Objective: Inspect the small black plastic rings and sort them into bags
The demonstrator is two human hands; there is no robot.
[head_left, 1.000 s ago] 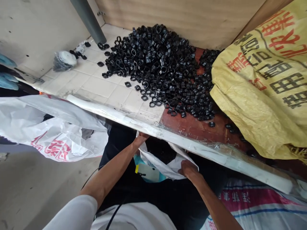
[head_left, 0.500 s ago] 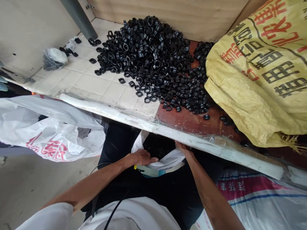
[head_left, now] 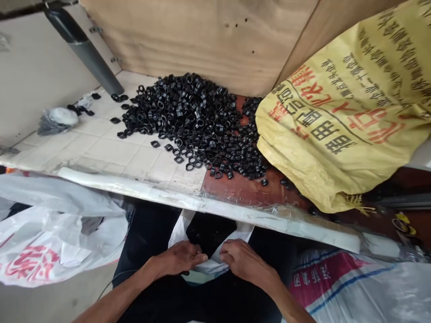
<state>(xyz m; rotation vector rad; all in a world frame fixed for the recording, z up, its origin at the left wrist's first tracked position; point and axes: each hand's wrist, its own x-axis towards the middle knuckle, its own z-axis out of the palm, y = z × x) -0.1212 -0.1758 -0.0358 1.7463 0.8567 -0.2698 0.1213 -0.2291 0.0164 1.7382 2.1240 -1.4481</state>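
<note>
Between my knees, under the table edge, sits a white bag [head_left: 177,230] with its mouth spread; its inside looks dark and I cannot make out the contents. My left hand [head_left: 182,258] is closed on the left part of the near rim. On the right part, my right hand [head_left: 240,259] pinches the same rim with curled fingers. Above, a large heap of small black plastic rings [head_left: 188,119] lies on the tabletop, with several loose ones along its front.
A yellow printed sack [head_left: 323,121] covers the table's right side. White plastic bags [head_left: 67,251] hang at the left, and a white-and-red sack [head_left: 353,287] stands low right. A grey pole [head_left: 97,67] rises at the back left, near a wrapped white roll [head_left: 60,120].
My right hand has come from the bag's far right side to its near rim, close to my left hand. The view has tilted up and shifted right.
</note>
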